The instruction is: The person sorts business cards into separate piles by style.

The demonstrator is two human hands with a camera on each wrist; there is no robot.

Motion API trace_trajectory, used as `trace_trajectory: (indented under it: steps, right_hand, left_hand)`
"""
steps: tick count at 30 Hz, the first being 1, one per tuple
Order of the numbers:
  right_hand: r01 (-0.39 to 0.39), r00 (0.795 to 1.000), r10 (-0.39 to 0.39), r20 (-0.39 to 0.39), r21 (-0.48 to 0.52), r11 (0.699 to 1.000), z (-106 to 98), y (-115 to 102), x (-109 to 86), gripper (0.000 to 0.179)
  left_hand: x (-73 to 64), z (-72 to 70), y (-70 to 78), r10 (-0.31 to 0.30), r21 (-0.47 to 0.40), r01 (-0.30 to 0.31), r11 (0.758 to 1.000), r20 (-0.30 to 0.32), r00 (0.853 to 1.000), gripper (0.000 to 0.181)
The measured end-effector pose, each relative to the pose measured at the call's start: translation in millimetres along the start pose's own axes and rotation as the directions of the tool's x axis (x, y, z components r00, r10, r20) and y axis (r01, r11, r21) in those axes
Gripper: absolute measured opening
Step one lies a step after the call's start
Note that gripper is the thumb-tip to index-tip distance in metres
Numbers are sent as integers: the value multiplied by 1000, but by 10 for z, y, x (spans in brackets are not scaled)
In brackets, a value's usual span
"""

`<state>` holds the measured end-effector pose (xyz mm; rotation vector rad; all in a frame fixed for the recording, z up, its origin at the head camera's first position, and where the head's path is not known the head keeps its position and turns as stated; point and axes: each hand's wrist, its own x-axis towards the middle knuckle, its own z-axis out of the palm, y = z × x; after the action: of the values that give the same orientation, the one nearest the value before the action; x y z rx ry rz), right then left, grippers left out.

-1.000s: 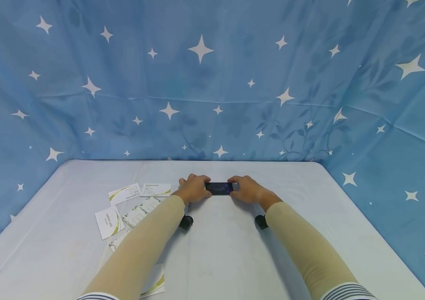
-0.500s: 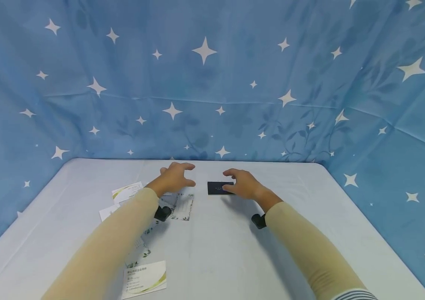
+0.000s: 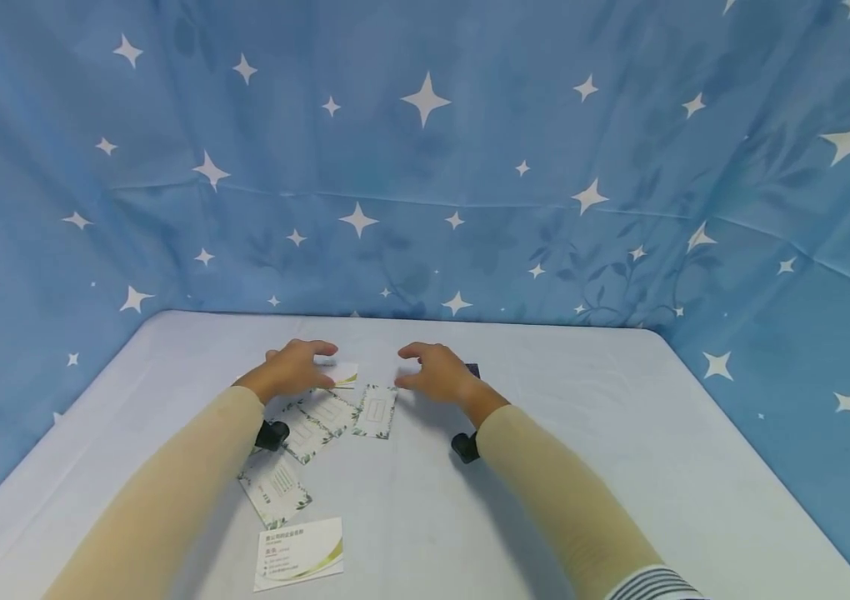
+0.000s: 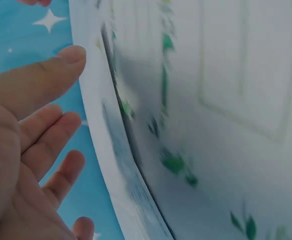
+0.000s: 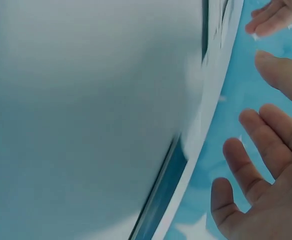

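Note:
In the head view my left hand (image 3: 292, 369) hovers over the cards at the left, thumb and fingers spread apart with nothing between them. Just under its fingertips lies a white card with a gold curve (image 3: 346, 375). My right hand (image 3: 436, 375) faces it in the same loose shape, holding nothing, near a leaf-bordered card (image 3: 375, 412). Behind the right hand, a corner of a black card-like piece (image 3: 473, 369) shows; the rest is hidden. The right wrist view shows its dark edge (image 5: 163, 190) on the table, apart from the fingers.
More leaf-bordered cards (image 3: 327, 411) overlap beneath the left wrist, with another (image 3: 272, 490) closer to me. A white and gold business card (image 3: 299, 553) lies near the front. The white table (image 3: 590, 400) ends at a blue star-printed curtain (image 3: 425, 167).
Both hands have let go of the black piece, which stays on the table. The left hand moved left over the cards, the right hand followed leftward. The head view turned slightly left.

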<state>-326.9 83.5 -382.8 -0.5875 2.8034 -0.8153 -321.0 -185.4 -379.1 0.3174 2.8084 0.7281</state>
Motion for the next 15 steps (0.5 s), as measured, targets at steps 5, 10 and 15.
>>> trace_trajectory:
  steps: [5,10,15]
  right_hand:
    - [18,999,-14,42,-93,996,180,-202,148,57]
    - [-2,996,16,84,-158,987,308,-362,264,60]
    - [-44,993,63,102,-178,983,393,-456,341,62]
  left_hand:
    - [-14,-40,-147,-13,30,13,999,19,1000,66]
    - [-43,-107,-225,-52,53,49,997,48,998,63]
    - [-41,-131,-256,-61,91,56,994,51,997,62]
